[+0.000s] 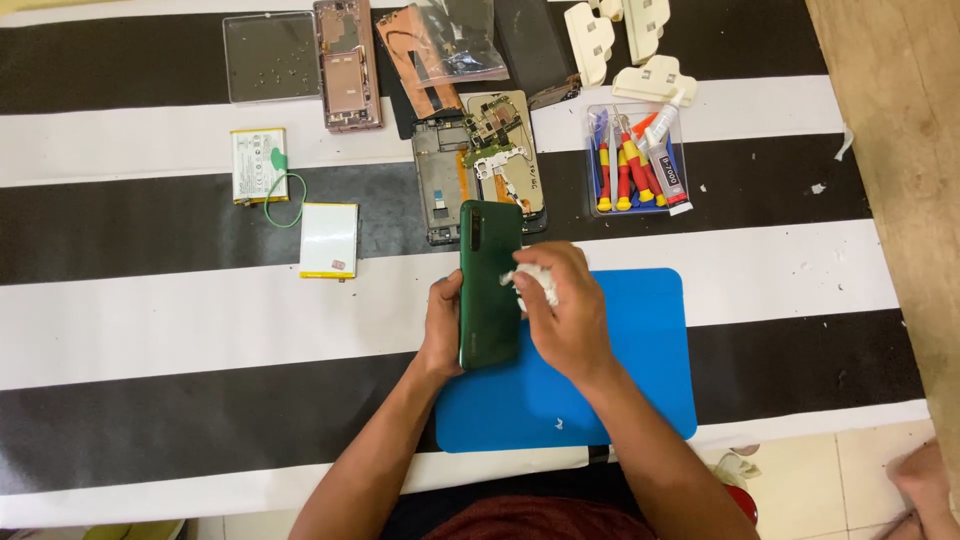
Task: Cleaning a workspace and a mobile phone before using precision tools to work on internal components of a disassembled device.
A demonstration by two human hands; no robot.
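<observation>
My left hand [441, 325] grips the left edge of a green phone back cover [490, 285], held upright above a blue work mat [640, 350]. My right hand [565, 310] pinches a wad of white tissue [530, 280] and presses it against the cover's right edge. Both forearms come up from the bottom of the view.
A black-and-white striped cloth [150, 320] covers the table. Beyond the mat lie an opened phone frame with circuit board [480, 165], a pink phone frame [347, 65], two batteries [329, 240], a clear lid [270, 57], a tray of screwdrivers and a glue tube [637, 160], and cream clamps [625, 45].
</observation>
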